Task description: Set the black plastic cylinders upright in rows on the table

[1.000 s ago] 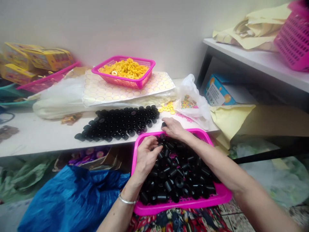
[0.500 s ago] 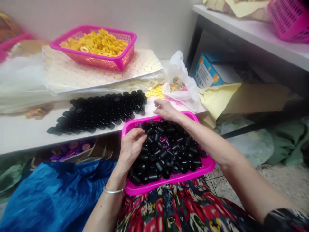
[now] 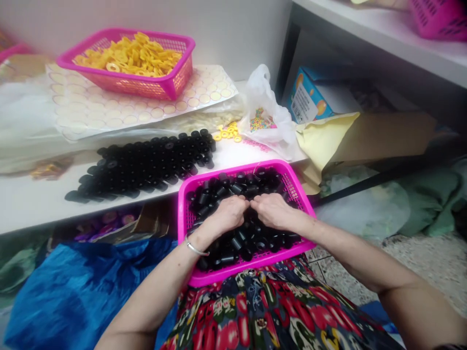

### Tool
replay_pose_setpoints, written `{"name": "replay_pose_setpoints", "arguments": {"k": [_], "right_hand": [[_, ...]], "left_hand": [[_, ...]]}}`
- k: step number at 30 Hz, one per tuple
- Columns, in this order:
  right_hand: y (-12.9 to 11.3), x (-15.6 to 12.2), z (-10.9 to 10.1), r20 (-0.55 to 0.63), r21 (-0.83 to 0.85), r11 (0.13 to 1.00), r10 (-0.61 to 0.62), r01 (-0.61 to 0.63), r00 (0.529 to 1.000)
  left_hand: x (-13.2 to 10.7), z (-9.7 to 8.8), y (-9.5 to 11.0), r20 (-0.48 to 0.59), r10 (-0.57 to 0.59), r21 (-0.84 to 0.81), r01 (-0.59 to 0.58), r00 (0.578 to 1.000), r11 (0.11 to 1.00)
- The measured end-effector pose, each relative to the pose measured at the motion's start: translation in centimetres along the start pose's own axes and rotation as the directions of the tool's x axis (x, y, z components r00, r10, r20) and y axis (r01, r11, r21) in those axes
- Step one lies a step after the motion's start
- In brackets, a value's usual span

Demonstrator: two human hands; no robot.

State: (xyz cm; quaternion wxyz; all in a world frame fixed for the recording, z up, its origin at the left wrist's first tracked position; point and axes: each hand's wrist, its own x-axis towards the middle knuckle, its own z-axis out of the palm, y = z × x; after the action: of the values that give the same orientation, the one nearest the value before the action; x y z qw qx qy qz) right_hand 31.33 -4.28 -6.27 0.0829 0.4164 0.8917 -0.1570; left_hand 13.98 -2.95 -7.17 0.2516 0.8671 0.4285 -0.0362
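Observation:
A pink plastic basket (image 3: 181,214) sits at my lap against the table edge, full of loose black cylindrical plastic pieces (image 3: 239,240). Over its middle, my left hand (image 3: 230,212) and my right hand (image 3: 272,210) meet, fingertips nearly touching. Both have their fingers curled closed; whatever lies between them is hidden. A silvery bracelet (image 3: 196,248) circles the left wrist. On the white table beyond, many like black pieces stand upright in tight rows (image 3: 146,163).
Yellow pieces (image 3: 138,56) fill another pink basket (image 3: 171,90) on a sheet printed with circles (image 3: 207,92). Small yellow rings (image 3: 229,131) lie beside a white plastic bag (image 3: 259,92). A blue box (image 3: 308,99) is on the right; blue plastic (image 3: 83,291) lies below left.
My right hand has come back from the table edge to the basket's middle. My left hand has moved right to meet it, and both have closed. The view has shifted slightly.

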Motion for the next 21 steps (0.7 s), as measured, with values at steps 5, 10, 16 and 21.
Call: {"name": "replay_pose_setpoints", "arguments": {"k": [5, 10, 16, 21], "right_hand": [[-0.4, 0.9, -0.5, 0.016, 0.077, 0.994, -0.08, 0.079, 0.997], [-1.6, 3.1, 0.2, 0.069, 0.172, 0.984, -0.058, 0.045, 0.996], [-2.8, 6.3, 1.6, 0.097, 0.236, 0.969, 0.048, -0.07, 0.994], [-2.7, 5.4, 1.4, 0.025, 0.329, 0.936, 0.126, -0.127, 0.992]], "left_hand": [[-2.4, -1.9, -2.1, -0.239, -0.314, -0.396, 0.203, 0.919, 0.896], [-5.9, -2.4, -3.1, -0.12, -0.611, -0.815, 0.273, 0.783, 0.511], [-5.8, -1.2, -2.1, -0.162, -0.671, -0.929, 0.117, 0.724, 0.351], [-5.4, -1.1, -1.9, -0.141, -0.654, -0.975, 0.01, 0.744, 0.221]]}}
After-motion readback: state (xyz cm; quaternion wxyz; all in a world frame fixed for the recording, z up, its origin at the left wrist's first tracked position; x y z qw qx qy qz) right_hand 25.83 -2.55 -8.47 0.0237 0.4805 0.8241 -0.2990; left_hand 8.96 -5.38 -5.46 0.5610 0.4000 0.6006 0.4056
